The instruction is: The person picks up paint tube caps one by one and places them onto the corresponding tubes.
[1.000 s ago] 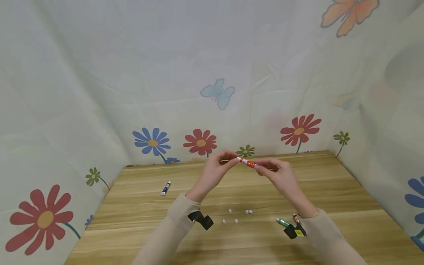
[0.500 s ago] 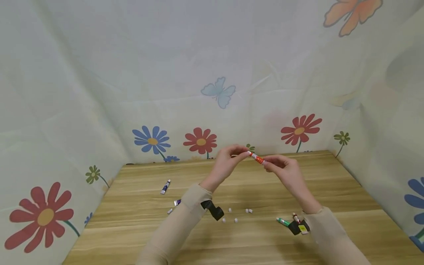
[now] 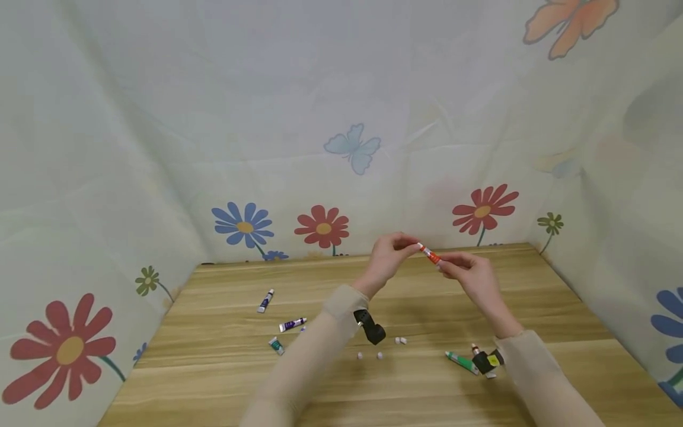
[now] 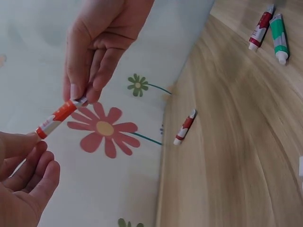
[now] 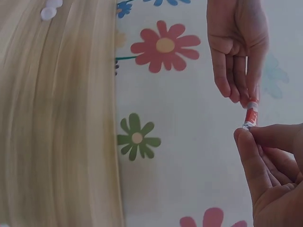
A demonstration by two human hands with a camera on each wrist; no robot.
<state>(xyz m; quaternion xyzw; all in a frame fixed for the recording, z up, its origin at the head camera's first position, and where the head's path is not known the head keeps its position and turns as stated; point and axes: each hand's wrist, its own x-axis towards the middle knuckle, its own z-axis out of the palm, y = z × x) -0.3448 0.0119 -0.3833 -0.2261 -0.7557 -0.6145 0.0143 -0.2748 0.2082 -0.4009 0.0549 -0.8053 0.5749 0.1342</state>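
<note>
L hand raised, thumb–finger pinch, pts R | R hand ditto, pts L, sl. lower | hands nr, not touching | L arm + R arm fwd, converging

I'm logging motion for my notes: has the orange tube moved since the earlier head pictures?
Yes. In the head view, the orange tube has moved rightward, closer to the rightmost printed red flower.

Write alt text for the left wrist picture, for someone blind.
A person's left hand and right hand pinch opposite ends of an orange-red tube before a flower-printed backdrop. On the picture's right, a green tube and two dark red tubes lie on a wooden tabletop.
</note>
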